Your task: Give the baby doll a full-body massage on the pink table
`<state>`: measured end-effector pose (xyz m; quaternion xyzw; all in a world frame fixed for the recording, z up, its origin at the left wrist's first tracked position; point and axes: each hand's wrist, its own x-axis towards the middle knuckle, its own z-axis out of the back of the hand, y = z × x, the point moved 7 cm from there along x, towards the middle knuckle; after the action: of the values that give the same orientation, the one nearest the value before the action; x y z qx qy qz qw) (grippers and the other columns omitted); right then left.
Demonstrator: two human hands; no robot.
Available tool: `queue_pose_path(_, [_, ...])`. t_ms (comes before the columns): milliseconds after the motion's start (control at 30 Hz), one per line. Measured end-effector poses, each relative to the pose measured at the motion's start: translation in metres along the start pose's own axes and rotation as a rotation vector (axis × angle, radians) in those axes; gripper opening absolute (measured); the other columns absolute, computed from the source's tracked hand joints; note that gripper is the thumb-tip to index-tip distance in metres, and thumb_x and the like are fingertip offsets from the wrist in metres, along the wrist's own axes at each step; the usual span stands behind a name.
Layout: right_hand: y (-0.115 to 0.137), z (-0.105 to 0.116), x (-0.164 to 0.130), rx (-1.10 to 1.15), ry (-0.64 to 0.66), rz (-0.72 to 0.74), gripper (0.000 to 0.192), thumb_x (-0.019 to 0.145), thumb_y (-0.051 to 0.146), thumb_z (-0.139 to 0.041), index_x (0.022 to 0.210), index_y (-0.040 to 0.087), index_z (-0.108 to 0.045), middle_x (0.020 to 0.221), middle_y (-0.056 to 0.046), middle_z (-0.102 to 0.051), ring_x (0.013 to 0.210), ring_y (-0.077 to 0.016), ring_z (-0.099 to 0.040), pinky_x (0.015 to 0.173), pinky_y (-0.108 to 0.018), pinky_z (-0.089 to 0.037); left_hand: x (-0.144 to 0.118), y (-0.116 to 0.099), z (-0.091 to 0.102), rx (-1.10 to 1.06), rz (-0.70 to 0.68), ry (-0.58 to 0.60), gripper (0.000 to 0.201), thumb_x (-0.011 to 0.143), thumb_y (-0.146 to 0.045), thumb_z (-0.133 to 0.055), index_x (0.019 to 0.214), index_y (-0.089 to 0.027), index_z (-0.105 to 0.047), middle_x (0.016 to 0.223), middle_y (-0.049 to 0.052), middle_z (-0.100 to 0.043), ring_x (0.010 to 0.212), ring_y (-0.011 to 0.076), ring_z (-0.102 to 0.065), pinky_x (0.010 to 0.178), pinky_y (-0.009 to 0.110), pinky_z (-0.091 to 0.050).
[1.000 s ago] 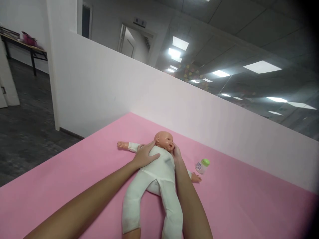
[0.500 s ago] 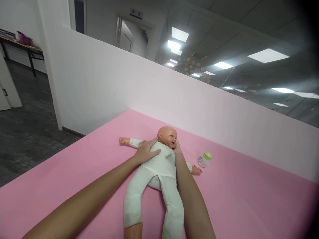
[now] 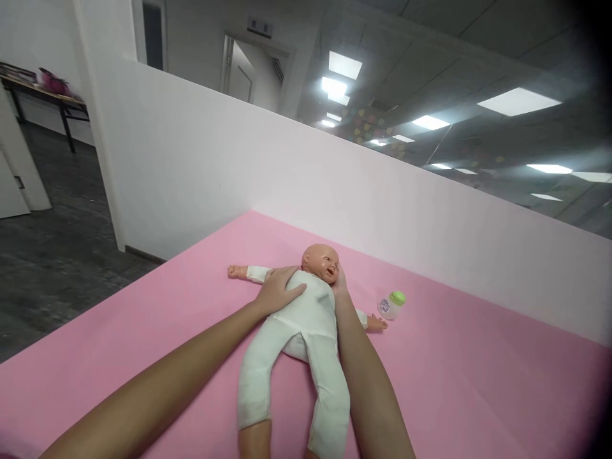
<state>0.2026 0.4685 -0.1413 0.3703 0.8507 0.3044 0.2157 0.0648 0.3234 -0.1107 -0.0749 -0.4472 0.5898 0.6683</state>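
A baby doll (image 3: 306,312) with a white cloth body lies on its back, its arms spread out and its face turned to the right. Around the doll's shoulder and upper chest on the left side is my left hand (image 3: 280,290), thumb resting on the chest. My right hand (image 3: 340,282) grips the doll's other side, close to the cheek and shoulder; most of its fingers are hidden behind the head and body. Just past the doll's hand on the right stands a small clear jar (image 3: 391,306) with a green lid.
The doll lies on a pink tabletop (image 3: 454,382). A low white partition (image 3: 296,166) borders its far side. At the far left are a door, a dark floor (image 3: 71,255) and a table (image 3: 62,99) with a pink bag on it.
The view has shifted very slightly. Both hands keep their places on the doll, whose head appears tilted a touch differently.
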Motion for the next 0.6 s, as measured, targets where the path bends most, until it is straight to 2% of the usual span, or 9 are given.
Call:
queue_pose_path(167, [-0.002, 0.004, 0.001, 0.058, 0.024, -0.005, 0.089, 0.097, 0.073, -0.038, 0.15, 0.003, -0.049, 0.131, -0.024, -0.069, 0.121, -0.0362, -0.068, 0.102, -0.059, -0.056, -0.01, -0.018, 0.022, 0.018, -0.113, -0.175, 0.037, 0.094, -0.035, -0.06, 0.128, -0.019, -0.062, 0.128, 0.01, -0.068, 0.121, 0.0287, -0.06, 0.108, 0.046, -0.046])
queue_pose_path(300, [0.001, 0.005, 0.0, 0.084, -0.019, 0.041, 0.087, 0.098, 0.075, -0.036, 0.149, 0.006, -0.051, 0.127, -0.023, -0.072, 0.12, -0.0354, -0.069, 0.103, -0.06, -0.055, -0.026, -0.024, 0.04, 0.045, -0.033, -0.194, 0.032, 0.091, -0.033, -0.06, 0.121, -0.021, -0.059, 0.119, 0.009, -0.067, 0.111, 0.0279, -0.061, 0.097, 0.044, -0.05])
queue_pose_path(433, [0.001, 0.0, -0.003, 0.102, -0.002, 0.044, 0.089, 0.096, 0.078, -0.038, 0.146, 0.007, -0.054, 0.127, -0.023, -0.071, 0.122, -0.0353, -0.069, 0.105, -0.059, -0.055, -0.041, -0.009, 0.052, 0.057, 0.235, -0.085, 0.038, 0.088, -0.052, -0.064, 0.111, -0.022, -0.058, 0.107, 0.007, -0.069, 0.101, 0.0283, -0.065, 0.083, 0.04, -0.05])
queue_pose_path(533, [-0.001, -0.004, -0.005, 0.124, 0.029, 0.053, 0.095, 0.092, 0.083, -0.041, 0.146, 0.005, -0.054, 0.129, -0.025, -0.07, 0.123, -0.0365, -0.068, 0.104, -0.061, -0.055, -0.048, 0.002, 0.049, 0.061, 0.431, 0.141, 0.056, 0.082, -0.076, -0.061, 0.095, -0.021, -0.061, 0.095, 0.006, -0.072, 0.087, 0.0283, -0.068, 0.07, 0.036, -0.047])
queue_pose_path(600, [-0.001, -0.005, -0.005, 0.137, 0.034, 0.062, 0.097, 0.09, 0.085, -0.043, 0.145, 0.006, -0.055, 0.127, -0.025, -0.071, 0.125, -0.0383, -0.067, 0.102, -0.065, -0.054, -0.051, 0.001, 0.045, 0.083, 0.47, 0.257, 0.066, 0.078, -0.084, -0.057, 0.087, -0.02, -0.064, 0.09, 0.008, -0.073, 0.08, 0.0285, -0.068, 0.066, 0.035, -0.045])
